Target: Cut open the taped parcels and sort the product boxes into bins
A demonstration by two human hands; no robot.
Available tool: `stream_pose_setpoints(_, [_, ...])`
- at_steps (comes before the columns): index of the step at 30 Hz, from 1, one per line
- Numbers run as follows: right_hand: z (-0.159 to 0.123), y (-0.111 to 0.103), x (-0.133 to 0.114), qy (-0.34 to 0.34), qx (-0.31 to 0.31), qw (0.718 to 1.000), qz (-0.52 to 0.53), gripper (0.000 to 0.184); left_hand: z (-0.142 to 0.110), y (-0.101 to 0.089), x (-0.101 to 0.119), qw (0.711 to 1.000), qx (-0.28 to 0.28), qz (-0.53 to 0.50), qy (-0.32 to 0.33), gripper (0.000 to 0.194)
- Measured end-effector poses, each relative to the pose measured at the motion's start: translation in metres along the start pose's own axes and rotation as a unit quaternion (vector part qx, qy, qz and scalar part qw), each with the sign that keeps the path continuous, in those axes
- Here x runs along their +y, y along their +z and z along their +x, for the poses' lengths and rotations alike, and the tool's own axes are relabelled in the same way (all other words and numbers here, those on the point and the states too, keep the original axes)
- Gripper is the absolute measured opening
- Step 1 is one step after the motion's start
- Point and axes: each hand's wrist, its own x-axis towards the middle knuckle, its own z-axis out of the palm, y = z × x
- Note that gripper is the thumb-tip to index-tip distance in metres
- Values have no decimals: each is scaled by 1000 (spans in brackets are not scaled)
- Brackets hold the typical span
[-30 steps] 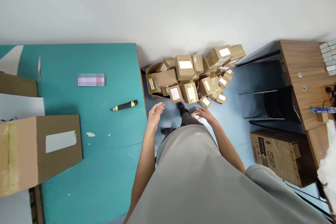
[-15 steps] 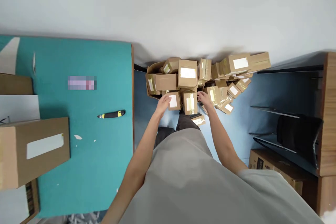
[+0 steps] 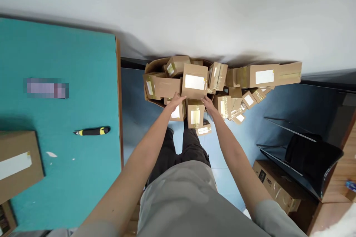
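Observation:
A cardboard box (image 3: 194, 92) with a white label tops the front of a heap of boxes by the wall. My left hand (image 3: 175, 103) is at its lower left corner, thumb and fingers against the edge. At the lower right corner, my right hand (image 3: 209, 105) grips the same box from the other side. Some fingertips are hidden beneath it. Under my left hand stands another labelled box (image 3: 178, 114), partly covered by the fingers. A taped box (image 3: 195, 114) sits between my wrists, just below the gripped one.
A green-topped table (image 3: 94, 181) on the left bears a utility knife (image 3: 93, 131) and a large box (image 3: 19, 166). More taped boxes (image 3: 222, 105) are piled to the right. A black chair (image 3: 311, 159) and a printed carton (image 3: 275, 185) stand at the far right.
Both hands have moved in toward each other, up to the lower corners of the labelled box. The view has shifted, so the table shows farther left.

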Motion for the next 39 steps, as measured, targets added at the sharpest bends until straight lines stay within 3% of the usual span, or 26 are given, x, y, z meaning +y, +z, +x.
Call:
stream_pose_setpoints(4, [-11, 10, -9, -34, 26, 999, 4, 66, -10, 6, -3, 999, -18, -24, 33, 115])
stream_pose_setpoints(7, [-51, 19, -30, -98, 53, 994, -17, 74, -42, -3, 4, 992, -13, -40, 116, 104])
stream_pose_setpoints(9, [-92, 31, -50, -138, 65, 988, -16, 82, -75, -21, 11, 985, -9, -61, 161, 97])
stream_pose_setpoints(12, [-171, 65, -80, -192, 35, 981, -16, 94, -148, -69, 21, 967, -1, -118, 225, 89])
stream_pose_setpoints(15, [-255, 118, -99, -233, -1, 972, -43, 98, -246, -134, 19, 944, 28, -157, 291, 85])
stream_pose_setpoints(18, [-321, 185, -102, -265, -69, 961, -25, 98, -348, -198, 1, 926, 122, -145, 328, 75])
stream_pose_setpoints(21, [-349, 263, -95, -250, -175, 952, 5, 90, -422, -251, -32, 891, 241, -108, 369, 65])
stream_pose_setpoints(23, [-347, 321, -86, -213, -241, 947, -11, 82, -448, -282, -61, 861, 326, -74, 384, 61])
stream_pose_setpoints(27, [-317, 441, -55, -65, -353, 930, -81, 51, -459, -339, -128, 811, 472, -15, 345, 62])
stream_pose_setpoints(29, [-302, 491, -34, 45, -379, 917, -116, 31, -450, -361, -163, 808, 507, -5, 299, 64])
stream_pose_setpoints(31, [-294, 525, -12, 117, -382, 904, -154, 18, -438, -374, -196, 818, 514, -8, 258, 61])
stream_pose_setpoints(33, [-291, 540, 7, 139, -384, 896, -173, 12, -425, -377, -223, 833, 504, -19, 228, 54])
stream_pose_setpoints(35, [-288, 535, 19, 139, -390, 894, -173, 10, -412, -367, -239, 840, 497, -20, 216, 45])
stream_pose_setpoints(37, [-281, 513, 23, 143, -392, 895, -156, 11, -400, -349, -240, 835, 504, -7, 220, 39])
stream_pose_setpoints(39, [-266, 479, 18, 146, -391, 900, -123, 11, -386, -329, -227, 833, 503, 7, 229, 37])
